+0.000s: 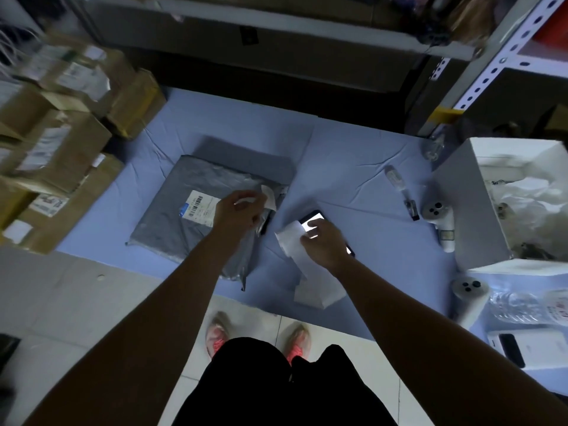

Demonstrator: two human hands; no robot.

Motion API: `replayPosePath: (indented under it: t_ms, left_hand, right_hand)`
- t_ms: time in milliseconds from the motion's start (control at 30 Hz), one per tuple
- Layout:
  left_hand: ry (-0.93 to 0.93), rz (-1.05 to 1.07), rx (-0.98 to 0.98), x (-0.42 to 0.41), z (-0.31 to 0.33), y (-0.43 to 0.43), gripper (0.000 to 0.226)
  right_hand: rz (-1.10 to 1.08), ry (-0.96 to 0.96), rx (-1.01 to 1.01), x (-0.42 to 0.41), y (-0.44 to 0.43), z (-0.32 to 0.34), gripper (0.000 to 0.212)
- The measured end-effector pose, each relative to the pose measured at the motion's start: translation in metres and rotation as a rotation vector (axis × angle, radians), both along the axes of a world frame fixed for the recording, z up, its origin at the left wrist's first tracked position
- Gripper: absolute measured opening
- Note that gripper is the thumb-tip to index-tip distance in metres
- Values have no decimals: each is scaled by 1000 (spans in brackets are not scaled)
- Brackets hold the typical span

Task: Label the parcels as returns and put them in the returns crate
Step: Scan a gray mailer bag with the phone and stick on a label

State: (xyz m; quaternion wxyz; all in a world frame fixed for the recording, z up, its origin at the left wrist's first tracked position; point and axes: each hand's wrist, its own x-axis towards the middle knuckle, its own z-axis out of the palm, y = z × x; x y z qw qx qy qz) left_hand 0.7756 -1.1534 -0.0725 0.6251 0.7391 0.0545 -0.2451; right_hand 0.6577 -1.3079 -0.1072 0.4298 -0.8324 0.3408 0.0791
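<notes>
A grey plastic parcel (184, 216) lies flat on the blue cloth (353, 167), its printed shipping label (199, 207) facing up. Over the parcel's right edge, my left hand (236, 210) pinches a small white label (269, 196) that curls upward. My right hand (325, 241) holds a strip of white backing paper (290, 242) and rests on a lit phone (313, 221) lying on the cloth. The strip runs down to a white pad of labels (316, 293) near the cloth's front edge.
Stacked cardboard boxes (58, 142) fill the left side. A white crate (479, 207) with crumpled white bags stands at the right. Two white handheld devices (438, 216), a marker (402, 192), a water bottle (528, 305) and shelving (479, 72) surround the cloth.
</notes>
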Motion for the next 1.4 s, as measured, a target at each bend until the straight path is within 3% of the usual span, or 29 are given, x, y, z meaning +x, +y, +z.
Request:
replayPosePath:
  t_ms: [100,167,267,367,433,533,600,700,867,967,1067,1200,1400]
  left_hand:
    - [181,-123,-265,6,2,19,23]
    - [199,-233,-205,9,2,25,28]
    - [198,-345,-131,15,-2,40,35]
    - [152,-405,-78,23,-3,52,48]
    - [161,-411,-76,26,1,58,51]
    - [261,-390,-167,32,2,70,54]
    - [298,-385,-218,37,1,82,52]
    - [349,-392,-291,51,8,99,34]
    - [216,-442,196,82,24,113,19]
    - [69,-567,172,89,27,120,22]
    - [22,-669,292,99,27,124,17]
    - [-20,-791,271,112,24,136,25]
    - [-47,-749,164,118,15,141,18]
  right_hand:
    - [21,-78,-147,12,16,0,51]
    - [92,-185,-115,19,24,1,50]
    - [266,-181,-119,27,40,1,42]
    - [201,-188,-117,30,50,0,34]
    - [47,-191,60,34,59,6,24]
    - [-282,-210,694,48,75,29,21]
    - [-338,-230,837,57,85,39,20]
    - [-318,-285,761,66,105,45,24]
    - [-301,-281,616,85,131,47,24]
    - [-99,-252,404,95,148,52,50]
    - [69,-208,270,103,160,57,66]
    - [163,-151,167,110,169,62,78]
    - [13,-61,257,108,179,59,106]
